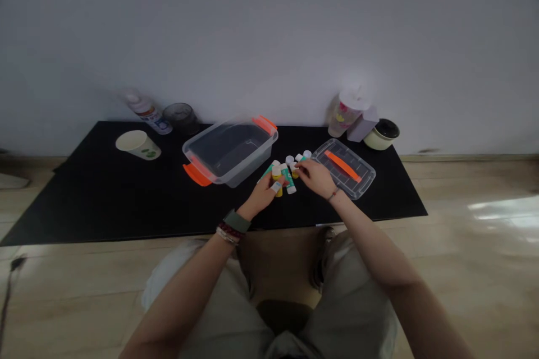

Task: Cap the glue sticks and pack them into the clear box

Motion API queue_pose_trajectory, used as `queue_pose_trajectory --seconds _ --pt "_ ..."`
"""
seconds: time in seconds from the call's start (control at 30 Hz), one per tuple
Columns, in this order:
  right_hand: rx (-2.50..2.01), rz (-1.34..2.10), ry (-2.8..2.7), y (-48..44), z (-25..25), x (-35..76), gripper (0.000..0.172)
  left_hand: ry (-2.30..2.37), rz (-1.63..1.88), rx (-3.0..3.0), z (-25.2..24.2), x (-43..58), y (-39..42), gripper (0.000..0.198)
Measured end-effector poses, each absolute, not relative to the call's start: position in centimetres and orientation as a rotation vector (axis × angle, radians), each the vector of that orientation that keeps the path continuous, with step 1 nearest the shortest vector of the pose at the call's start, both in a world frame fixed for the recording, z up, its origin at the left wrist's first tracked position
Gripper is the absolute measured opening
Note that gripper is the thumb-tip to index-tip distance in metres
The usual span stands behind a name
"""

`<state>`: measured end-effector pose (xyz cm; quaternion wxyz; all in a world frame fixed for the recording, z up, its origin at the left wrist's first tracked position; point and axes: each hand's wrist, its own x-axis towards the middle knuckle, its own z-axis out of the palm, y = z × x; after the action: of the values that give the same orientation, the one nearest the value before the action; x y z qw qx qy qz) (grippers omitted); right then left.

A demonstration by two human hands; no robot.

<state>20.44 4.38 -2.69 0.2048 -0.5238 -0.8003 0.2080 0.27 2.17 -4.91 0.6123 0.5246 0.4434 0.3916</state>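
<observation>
Head camera view: a seated person works over a black mat (101, 196) laid on a wooden floor, both hands low at a loose cluster of glue sticks (283, 171) in front of a clear plastic tub (229, 151). The left hand (261, 197) is curled closed around a yellow-capped stick (277, 175), its white end showing below the fingers. The right hand (315, 176) is narrowed, its fingertips (298, 165) at the white cap of a stick at the far side of the cluster; whether they grip it cannot be told from this view. A green-labelled stick (288, 180) lies between the hands. All the sticks in sight sit on the mat outside the tub, and none shows inside it. The tub stands open, with orange handles at its ends, while its clear lid (343, 168), bearing an orange strip, lies off to the right of the sticks. Along the wall stand a spray bottle (148, 115), a dark jar (181, 118), a tumbler with a straw (347, 112), a lilac box (362, 125) and a small black-lidded pot (382, 133). A paper cup (138, 145) lies on its side at left.
</observation>
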Motion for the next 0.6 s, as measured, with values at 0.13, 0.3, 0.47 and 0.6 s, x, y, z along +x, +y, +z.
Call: queue_pose_trajectory --seconds 0.13,0.3,0.47,0.6 --pt "-1.595 0.310 -2.547 5.0 -4.0 20.8 0.033 1.093 0.857 1.252 -5.0 -0.2 2.0 0.046" --pt "-1.674 0.179 -2.639 4.8 -5.0 20.3 0.026 1.054 0.856 1.185 -5.3 -0.1 1.7 0.043" --pt "-1.640 0.345 -2.427 5.0 -4.2 20.6 0.022 1.067 0.847 1.151 -5.6 0.0 1.6 0.042" --pt "-1.383 0.686 -2.199 4.8 -3.3 20.8 0.024 1.056 0.839 1.226 -5.5 0.0 1.4 0.039"
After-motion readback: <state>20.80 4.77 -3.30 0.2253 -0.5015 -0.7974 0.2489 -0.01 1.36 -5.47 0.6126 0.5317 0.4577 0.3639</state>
